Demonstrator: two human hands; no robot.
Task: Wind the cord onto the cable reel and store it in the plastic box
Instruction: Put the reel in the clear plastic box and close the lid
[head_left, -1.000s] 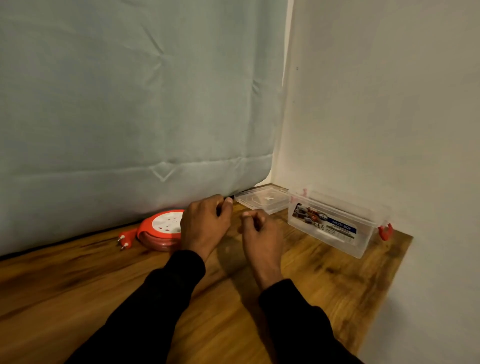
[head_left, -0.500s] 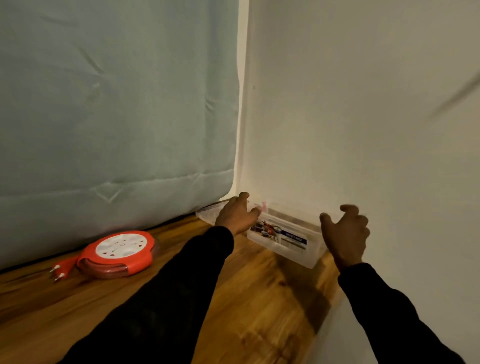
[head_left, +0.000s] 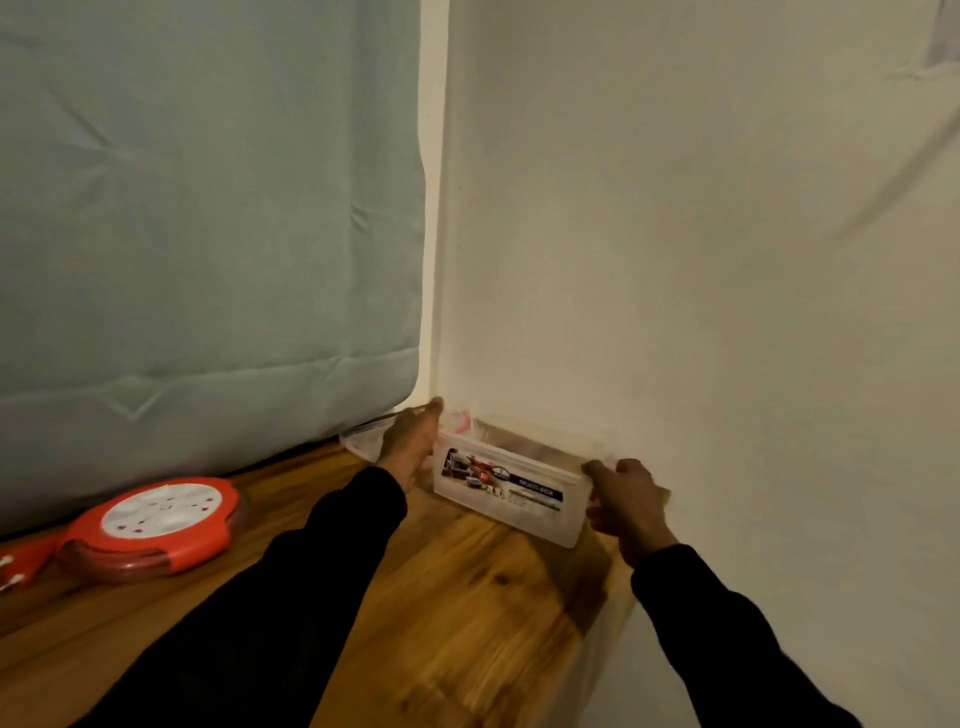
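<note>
Box (head_left: 511, 488) between both hands' fingers (head_left: 597, 470)

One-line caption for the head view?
Both hands, left hand and right hand, grip the ends of the clear plastic box; the red cable reel lies aside.

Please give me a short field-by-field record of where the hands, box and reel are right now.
left hand: on the box's left end
right hand: grip on the box's right end
plastic box: open, on the wooden table, in the corner by the wall
lid: lying behind the left hand
cable reel: on the table, left of the box, untouched
plug: beside the reel
</note>
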